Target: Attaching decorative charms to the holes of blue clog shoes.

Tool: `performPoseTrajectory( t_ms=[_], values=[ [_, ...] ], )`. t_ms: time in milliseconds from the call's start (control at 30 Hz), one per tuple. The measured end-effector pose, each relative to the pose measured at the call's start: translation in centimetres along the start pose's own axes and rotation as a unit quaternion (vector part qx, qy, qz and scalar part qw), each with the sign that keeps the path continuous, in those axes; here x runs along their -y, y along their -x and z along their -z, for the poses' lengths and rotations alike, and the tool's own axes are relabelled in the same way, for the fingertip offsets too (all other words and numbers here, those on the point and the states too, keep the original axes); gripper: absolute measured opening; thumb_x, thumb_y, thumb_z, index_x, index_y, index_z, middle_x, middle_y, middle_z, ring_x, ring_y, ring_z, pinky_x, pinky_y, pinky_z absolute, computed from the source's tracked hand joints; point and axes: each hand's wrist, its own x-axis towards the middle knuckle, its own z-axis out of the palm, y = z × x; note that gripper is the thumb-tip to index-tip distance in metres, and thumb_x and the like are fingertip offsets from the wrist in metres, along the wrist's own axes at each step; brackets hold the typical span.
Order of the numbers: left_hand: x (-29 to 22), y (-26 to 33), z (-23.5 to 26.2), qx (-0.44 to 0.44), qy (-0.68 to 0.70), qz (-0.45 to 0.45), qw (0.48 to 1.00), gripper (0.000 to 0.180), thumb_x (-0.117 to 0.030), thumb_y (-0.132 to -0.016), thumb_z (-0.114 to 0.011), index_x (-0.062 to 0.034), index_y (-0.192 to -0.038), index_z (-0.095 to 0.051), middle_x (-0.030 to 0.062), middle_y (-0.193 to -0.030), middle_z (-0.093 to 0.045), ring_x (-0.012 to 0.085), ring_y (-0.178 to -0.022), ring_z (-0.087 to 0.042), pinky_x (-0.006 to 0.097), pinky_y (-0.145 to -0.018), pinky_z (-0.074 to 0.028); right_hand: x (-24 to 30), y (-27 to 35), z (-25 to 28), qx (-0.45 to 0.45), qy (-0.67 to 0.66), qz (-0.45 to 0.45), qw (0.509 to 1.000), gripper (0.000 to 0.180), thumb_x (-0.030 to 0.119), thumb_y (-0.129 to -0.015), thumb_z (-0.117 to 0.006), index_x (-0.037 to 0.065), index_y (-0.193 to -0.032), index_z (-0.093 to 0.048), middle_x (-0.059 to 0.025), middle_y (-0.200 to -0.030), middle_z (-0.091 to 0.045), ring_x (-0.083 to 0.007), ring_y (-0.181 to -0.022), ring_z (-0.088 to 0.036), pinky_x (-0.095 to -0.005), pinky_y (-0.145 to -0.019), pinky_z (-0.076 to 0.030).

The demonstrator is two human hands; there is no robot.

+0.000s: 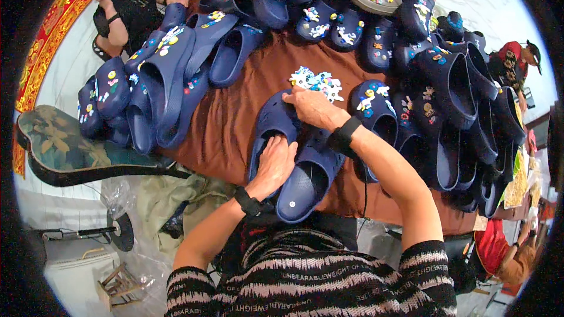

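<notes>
A navy foam clog [269, 118] lies before me on the brown cloth, its toe pointing away. My left hand [275, 163] reaches into its foot opening; the fingertips are hidden inside. Over the toe, my right hand [314, 108] has its thumb and fingers closed together against the upper. Whatever is between them, if anything, is too small to make out. Just beyond the right hand sits a small pile of white, blue and yellow shoe charms [317, 81]. A second navy clog [302, 191] lies beside the first, under my right wrist, its heel toward me.
Decorated navy clogs [170, 76] are heaped at the left, along the back and at the right [437, 100] of the brown cloth [235, 111]. A dark patterned chair seat [76, 144] stands at the left. One person [126, 14] sits at the far left; others [511, 64] are at the right.
</notes>
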Motion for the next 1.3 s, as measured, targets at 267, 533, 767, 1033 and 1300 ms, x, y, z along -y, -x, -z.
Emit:
performPoseTrajectory(
  t_ms=[267,533,767,1033,1300],
  values=[
    [-1.7,1.6,1.4,0.017,0.027,0.000,0.999,0.034,-0.022,-0.099,-0.047,0.0106,-0.105,-0.054,0.0323,-0.102,-0.056,0.0493,-0.101,-0.052,0.052,-0.090,-0.042,-8.0,2.0,4.0,-0.095,-0.048,-0.213,0.971,0.028,0.006,-0.083,-0.055,0.003,-0.104,-0.072,-0.0237,-0.096,-0.071,-0.0396,-0.094,-0.068,-0.0477,-0.085,-0.053],
    [-2.7,2.8,0.9,0.029,0.035,0.028,0.999,0.033,-0.021,-0.099,-0.048,0.0105,-0.109,-0.053,0.0317,-0.109,-0.057,0.0497,-0.103,-0.053,0.052,-0.091,-0.042,-8.0,2.0,2.6,-0.048,-0.091,-0.142,0.985,0.030,0.014,-0.085,-0.064,0.002,-0.112,-0.069,-0.0230,-0.100,-0.070,-0.0375,-0.093,-0.068,-0.0447,-0.083,-0.052],
    [-3.8,3.8,0.8,0.019,0.126,0.064,0.990,0.033,-0.022,-0.097,-0.056,0.0065,-0.113,-0.053,0.0279,-0.112,-0.057,0.0470,-0.106,-0.054,0.046,-0.091,-0.044,-7.2,1.0,1.9,-0.002,-0.054,-0.172,0.984,0.032,0.017,-0.081,-0.071,0.006,-0.111,-0.067,-0.0207,-0.108,-0.068,-0.0393,-0.104,-0.064,-0.0491,-0.088,-0.051],
    [-2.5,3.9,1.5,-0.006,0.182,0.027,0.983,0.026,-0.021,-0.096,-0.060,0.0037,-0.104,-0.053,0.0210,-0.098,-0.055,0.0371,-0.090,-0.057,0.040,-0.082,-0.046,-7.4,2.0,3.5,-0.107,-0.031,-0.239,0.965,0.031,0.031,-0.083,-0.073,0.003,-0.096,-0.065,-0.0199,-0.098,-0.070,-0.0388,-0.097,-0.067,-0.0495,-0.083,-0.052],
    [-2.2,3.6,2.1,-0.014,0.115,0.039,0.993,0.033,-0.026,-0.095,-0.062,0.0022,-0.107,-0.049,0.0220,-0.099,-0.058,0.0390,-0.092,-0.059,0.045,-0.081,-0.047,-5.9,2.6,1.0,0.024,0.037,-0.268,0.962,0.035,0.031,-0.079,-0.073,0.002,-0.096,-0.068,-0.0221,-0.098,-0.071,-0.0378,-0.093,-0.070,-0.0489,-0.078,-0.055]
  ],
)
